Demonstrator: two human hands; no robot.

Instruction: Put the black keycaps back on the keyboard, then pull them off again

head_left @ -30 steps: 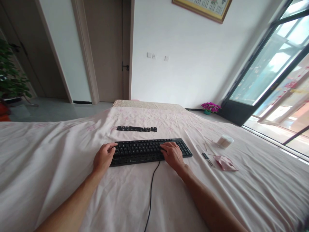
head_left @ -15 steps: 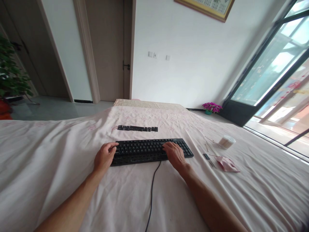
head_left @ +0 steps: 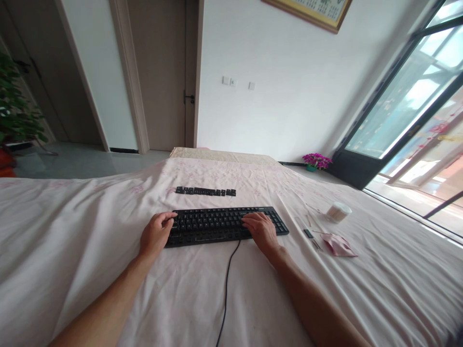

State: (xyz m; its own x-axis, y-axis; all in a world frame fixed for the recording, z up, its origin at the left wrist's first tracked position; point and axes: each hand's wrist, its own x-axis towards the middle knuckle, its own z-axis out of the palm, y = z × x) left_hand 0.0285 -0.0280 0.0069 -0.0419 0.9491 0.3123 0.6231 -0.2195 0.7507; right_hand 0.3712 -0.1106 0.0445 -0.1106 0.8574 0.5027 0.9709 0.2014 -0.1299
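A black keyboard [head_left: 208, 222] lies on the pink-white cloth, its bottom row without keycaps. My left hand [head_left: 156, 233] is closed on its left end, thumb and forefinger at the top-left corner. Over the right part of the keys rests my right hand [head_left: 261, 230], its fingers bent and pressed together; whatever is under the fingertips is hidden. Beyond the keyboard, several loose black keycaps [head_left: 205, 192] are laid out in a row, a long one among them. A black cable [head_left: 227, 289] runs from the keyboard's near edge towards me.
On the cloth [head_left: 90, 231] to the right are a round tub of cotton swabs [head_left: 339, 212], a few loose swabs, a small dark piece [head_left: 308, 233], thin metal tools [head_left: 317, 245] and a folded pink cloth [head_left: 339, 245]. Purple flowers [head_left: 317, 161] stand beyond the cloth's far right edge.
The whole view has shifted very slightly. Both hands stay at the same places on the keyboard; the right fingers have moved barely, if at all.
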